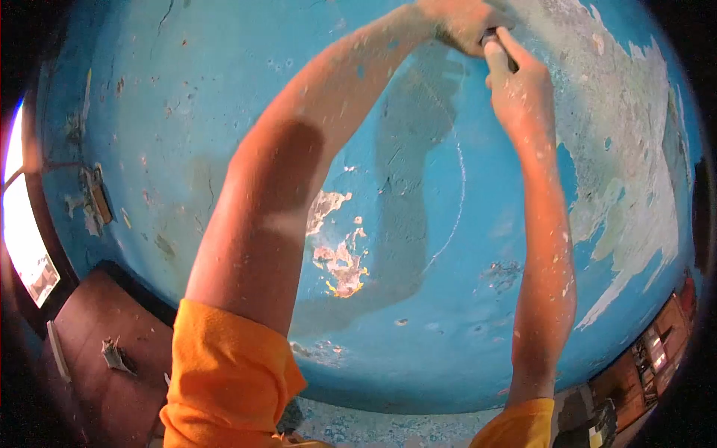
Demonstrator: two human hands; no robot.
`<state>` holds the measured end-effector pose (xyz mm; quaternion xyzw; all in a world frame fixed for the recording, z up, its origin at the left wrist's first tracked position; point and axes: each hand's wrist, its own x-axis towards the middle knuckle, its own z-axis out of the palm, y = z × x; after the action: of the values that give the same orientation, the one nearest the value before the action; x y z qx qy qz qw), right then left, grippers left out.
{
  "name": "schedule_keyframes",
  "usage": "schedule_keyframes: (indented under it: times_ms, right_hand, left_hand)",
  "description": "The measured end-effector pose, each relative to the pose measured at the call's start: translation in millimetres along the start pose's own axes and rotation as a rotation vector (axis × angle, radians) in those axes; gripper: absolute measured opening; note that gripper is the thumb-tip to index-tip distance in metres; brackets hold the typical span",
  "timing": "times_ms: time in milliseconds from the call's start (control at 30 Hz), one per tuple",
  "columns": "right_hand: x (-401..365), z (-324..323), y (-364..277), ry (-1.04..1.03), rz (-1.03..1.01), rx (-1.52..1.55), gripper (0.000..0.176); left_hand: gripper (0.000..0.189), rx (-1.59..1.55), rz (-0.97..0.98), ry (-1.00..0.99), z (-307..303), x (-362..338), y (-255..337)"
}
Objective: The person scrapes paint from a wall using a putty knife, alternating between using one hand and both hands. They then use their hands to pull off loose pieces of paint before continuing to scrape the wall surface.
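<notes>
Both arms reach up against a blue painted wall [493,201]. My right hand [523,89] is closed around a dark-handled tool [511,63], its thumb and fingers pointing up along it. My left hand [467,26] is closed at the tool's upper end, touching my right hand. The working end of the tool is hidden by the hands and cannot be made out. Right beside the hands, a bare grey patch [627,142] shows where paint is gone. Pale flecks dot both forearms.
Lower on the wall is a smaller chipped patch [342,265], with a thin curved white scratch [461,179] near it. A brown wooden surface [89,336] with debris stands at lower left, below a bright window [26,231]. Wooden furniture [620,388] stands at lower right.
</notes>
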<state>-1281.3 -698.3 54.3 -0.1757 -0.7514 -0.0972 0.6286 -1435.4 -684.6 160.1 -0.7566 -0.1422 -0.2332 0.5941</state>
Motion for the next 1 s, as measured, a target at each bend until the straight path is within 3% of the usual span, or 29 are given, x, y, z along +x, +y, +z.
schedule_keyframes:
  times_ms: [67,133,200,267,333,400,500,567,600,633,700,767,833,933,967,1000]
  right_hand:
    - [20.4,12.9,-5.1,0.072,-0.027,0.049,0.045]
    - [52.4,17.7,-10.4,0.077,-0.096,0.017,0.045]
    - [61.4,17.7,-8.5,0.056,-0.134,-0.015,0.046]
    - [49.4,12.5,-7.7,0.031,-0.083,0.008,0.047]
    - [20.4,0.6,-0.3,-0.006,-0.06,0.036,0.047]
    - [-9.9,-11.2,7.0,-0.042,-0.043,0.053,0.047]
    - [-43.7,-35.6,2.2,-0.186,0.039,0.126,0.046]
    - [-54.4,-71.0,-16.8,-0.378,0.396,0.172,0.042]
    - [-59.1,-77.0,-15.7,-0.378,0.401,0.169,0.042]
    - [-63.1,-84.2,-11.3,-0.329,0.38,0.172,0.04]
    - [-62.6,-94.5,6.8,-0.276,0.354,0.174,0.039]
    - [-57.9,-96.5,34.9,-0.079,0.125,0.173,0.038]
    - [-47.0,-105.1,30.7,-0.081,0.11,0.08,0.039]
    - [-16.8,-111.9,39.4,-0.048,-0.077,-0.17,0.044]
    - [-5.8,-116.0,40.0,-0.035,-0.132,-0.201,0.046]
    - [-7.6,-116.2,14.3,0.048,-0.081,-0.129,0.035]
  left_hand:
    - [0.039,0.068,-0.053,-0.066,-5.7,-5.1,-17.2]
    - [0.041,0.296,0.043,0.245,-11.0,-13.4,-38.6]
    - [0.043,0.257,-0.018,0.204,-16.8,-8.4,-40.6]
    - [0.042,0.225,-0.248,0.024,-28.6,-5.0,-11.8]
    - [0.039,0.231,-0.232,0.025,-12.3,-6.1,10.9]
    - [0.039,0.007,-0.204,-0.066,-0.7,-11.0,39.6]
    - [0.026,0.041,-0.34,-0.009,11.3,-25.5,80.8]
    - [0.026,-0.085,-0.412,0.019,13.8,-19.8,112.1]
    - [0.026,-0.209,-0.486,0.045,17.7,-16.2,125.6]
    - [0.024,-0.143,-0.505,0.185,29.7,-14.1,136.0]
    - [0.023,-0.097,-0.499,0.226,47.7,-3.8,138.9]
    - [0.022,-0.054,-0.486,0.272,59.9,10.9,138.6]
    - [0.023,0.096,-0.541,0.331,64.0,26.9,141.0]
    - [0.025,0.181,-0.644,0.279,53.1,40.8,135.0]
    - [0.031,0.06,-0.774,0.216,62.7,50.6,120.8]
    - [0.031,0.05,-0.777,0.213,66.0,54.5,110.0]
